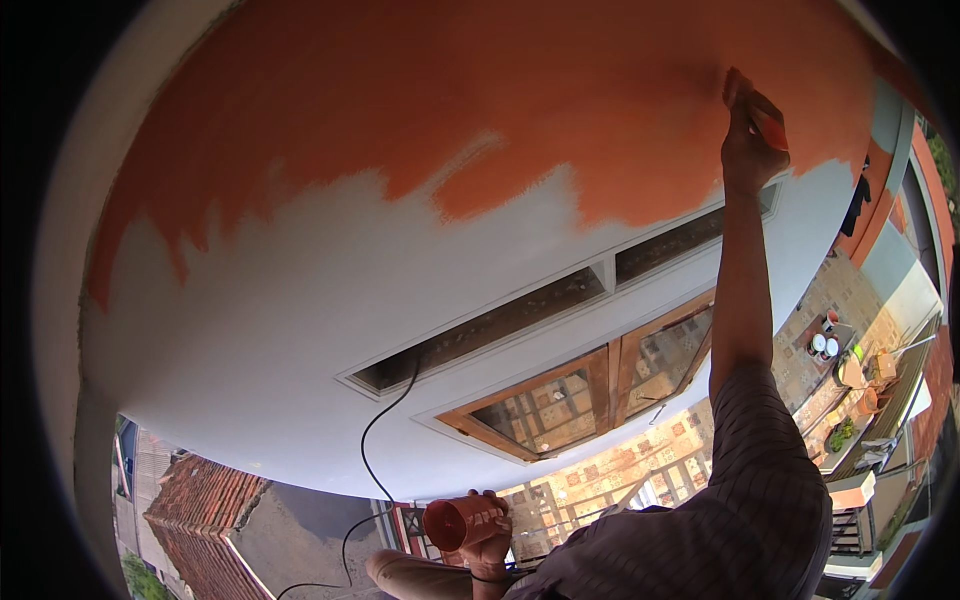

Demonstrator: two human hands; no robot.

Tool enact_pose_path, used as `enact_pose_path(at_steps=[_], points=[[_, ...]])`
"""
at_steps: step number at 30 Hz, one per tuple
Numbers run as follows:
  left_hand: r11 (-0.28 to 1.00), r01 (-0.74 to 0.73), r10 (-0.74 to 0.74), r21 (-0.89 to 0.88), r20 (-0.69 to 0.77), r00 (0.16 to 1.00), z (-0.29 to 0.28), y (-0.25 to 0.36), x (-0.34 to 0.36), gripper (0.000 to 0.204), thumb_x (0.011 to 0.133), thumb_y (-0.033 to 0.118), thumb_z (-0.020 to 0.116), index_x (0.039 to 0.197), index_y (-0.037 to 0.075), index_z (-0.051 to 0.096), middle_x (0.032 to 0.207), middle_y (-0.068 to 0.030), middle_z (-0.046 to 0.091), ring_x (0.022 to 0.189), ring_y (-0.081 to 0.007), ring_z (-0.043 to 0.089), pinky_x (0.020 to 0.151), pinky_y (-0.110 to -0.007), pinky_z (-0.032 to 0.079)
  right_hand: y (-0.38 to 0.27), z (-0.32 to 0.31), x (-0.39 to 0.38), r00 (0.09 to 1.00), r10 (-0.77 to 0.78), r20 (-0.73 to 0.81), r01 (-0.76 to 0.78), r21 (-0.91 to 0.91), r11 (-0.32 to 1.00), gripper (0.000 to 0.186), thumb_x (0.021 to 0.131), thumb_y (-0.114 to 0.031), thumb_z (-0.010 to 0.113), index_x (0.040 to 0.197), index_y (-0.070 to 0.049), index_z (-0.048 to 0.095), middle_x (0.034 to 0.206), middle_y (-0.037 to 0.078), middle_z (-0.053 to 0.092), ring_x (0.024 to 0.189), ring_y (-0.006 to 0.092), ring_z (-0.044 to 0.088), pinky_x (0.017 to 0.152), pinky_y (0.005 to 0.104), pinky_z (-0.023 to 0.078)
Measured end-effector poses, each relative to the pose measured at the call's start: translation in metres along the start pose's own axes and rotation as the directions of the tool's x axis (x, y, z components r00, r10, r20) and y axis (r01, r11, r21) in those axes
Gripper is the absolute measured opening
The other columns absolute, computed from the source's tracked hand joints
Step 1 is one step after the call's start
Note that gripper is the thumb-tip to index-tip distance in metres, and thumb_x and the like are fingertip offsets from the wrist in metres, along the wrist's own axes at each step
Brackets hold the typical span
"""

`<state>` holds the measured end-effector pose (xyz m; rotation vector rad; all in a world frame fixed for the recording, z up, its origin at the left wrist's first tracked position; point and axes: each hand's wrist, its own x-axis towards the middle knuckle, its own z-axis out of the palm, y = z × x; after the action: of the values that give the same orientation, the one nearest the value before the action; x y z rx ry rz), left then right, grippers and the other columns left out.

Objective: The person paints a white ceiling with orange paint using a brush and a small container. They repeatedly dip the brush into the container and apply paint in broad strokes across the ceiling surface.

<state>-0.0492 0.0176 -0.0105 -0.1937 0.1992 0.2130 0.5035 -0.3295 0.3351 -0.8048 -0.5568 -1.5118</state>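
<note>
High on the wall, my right hand (pixel 750 158) grips a paintbrush (pixel 768 128) with a red handle, its bristles against the orange paint. My arm is stretched up to reach it. Wet-looking orange paint (pixel 480 90) covers the upper wall and ends in a ragged lower edge above bare white wall (pixel 280 310). Low in front of me, my left hand (pixel 489 548) is wrapped round a reddish-brown paint pot (pixel 458 523), which tilts with its mouth toward the left. How much paint is inside cannot be made out.
Below the paint are a vent opening (pixel 490 330) and a wooden-framed window (pixel 570 400). A black cable (pixel 365 455) hangs from the vent. Far below lie a tiled floor (pixel 590 465), paint cans (pixel 822 345), potted plants (pixel 842 434) and, left, a tiled roof (pixel 205 500).
</note>
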Motion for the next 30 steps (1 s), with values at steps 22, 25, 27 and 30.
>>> enact_pose_path(at_steps=[22, 25, 27, 30], points=[[0.994, -0.027, 0.015, 0.104, 0.111, 0.994, 0.006, 0.002, 0.004, 0.059, 0.099, 0.046, 0.07, 0.144, 0.009, 0.06, 0.141, -0.0193, 0.061, 0.129, -0.0393, 0.058, 0.094, -0.051, 0.062, -0.112, 0.147, -0.031, 0.585, -0.511, 0.63, 0.507, 0.209, 0.837, 0.021, 0.082, 0.004, 0.081, 0.099, -0.007, 0.075, 0.105, 0.01, 0.078, 0.09, 0.0241, 0.076, 0.07, 0.0317, 0.064], [0.996, -0.016, -0.002, 0.092, 0.184, 0.983, 0.003, 0.006, 0.006, 0.064, 0.098, 0.05, 0.072, 0.144, 0.007, 0.059, 0.141, -0.0203, 0.062, 0.13, -0.0412, 0.059, 0.094, -0.052, 0.062, -0.123, 0.157, -0.03, 0.572, -0.612, 0.546, 0.666, 0.126, 0.735, 0.023, 0.077, 0.001, 0.083, 0.096, -0.009, 0.074, 0.106, 0.009, 0.077, 0.089, 0.0243, 0.075, 0.069, 0.0312, 0.063], [0.992, -0.045, 0.027, 0.114, 0.154, 0.988, 0.003, 0.008, 0.005, 0.064, 0.098, 0.049, 0.073, 0.145, 0.008, 0.058, 0.141, -0.0201, 0.061, 0.129, -0.0404, 0.059, 0.095, -0.052, 0.062, -0.135, 0.157, -0.06, 0.581, -0.548, 0.602, 0.616, 0.114, 0.779, 0.024, 0.075, -0.002, 0.083, 0.094, -0.012, 0.072, 0.108, 0.007, 0.076, 0.089, 0.0243, 0.074, 0.068, 0.0313, 0.063], [0.995, -0.024, 0.004, 0.1, 0.194, 0.981, 0.006, 0.005, 0.009, 0.064, 0.097, 0.048, 0.072, 0.145, 0.008, 0.058, 0.142, -0.0192, 0.059, 0.129, -0.04, 0.058, 0.097, -0.052, 0.061, -0.164, 0.117, -0.135, 0.285, -0.442, 0.85, 0.476, 0.275, 0.835, 0.029, 0.075, 0.002, 0.086, 0.098, -0.01, 0.074, 0.117, 0.014, 0.074, 0.097, 0.0255, 0.075, 0.073, 0.0338, 0.064]])
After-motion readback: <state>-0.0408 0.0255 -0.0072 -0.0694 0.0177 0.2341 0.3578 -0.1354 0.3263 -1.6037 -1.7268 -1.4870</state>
